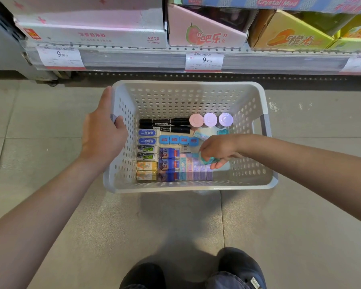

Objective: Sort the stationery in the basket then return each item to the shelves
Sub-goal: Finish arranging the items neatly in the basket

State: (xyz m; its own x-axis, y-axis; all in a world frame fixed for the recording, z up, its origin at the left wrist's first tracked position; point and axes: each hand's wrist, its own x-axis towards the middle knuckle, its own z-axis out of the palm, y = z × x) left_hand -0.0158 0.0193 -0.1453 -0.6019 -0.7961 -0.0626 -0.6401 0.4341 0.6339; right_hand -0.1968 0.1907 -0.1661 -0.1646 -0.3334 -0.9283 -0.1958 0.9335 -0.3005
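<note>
A grey perforated basket (188, 88) stands on the floor in front of the shelves. My left hand (104, 134) grips its left rim. Inside, my right hand (215, 151) holds a small teal item (207, 161) above a row of pastel erasers (196, 170). Two black markers (165, 125) lie at the back, beside three round pastel-capped containers (210, 119). Blue erasers (147, 137), blue square items (178, 140), green-labelled erasers (147, 152), orange boxes (146, 170) and dark blue packs (168, 161) lie in rows.
The bottom shelf (175, 59) runs across the top of the view with price tags (204, 60) on its edge. On it stand a white and pink box (92, 28), a pink guava box (206, 32) and a yellow orange-print box (290, 36). My shoes (236, 268) are on the tiled floor.
</note>
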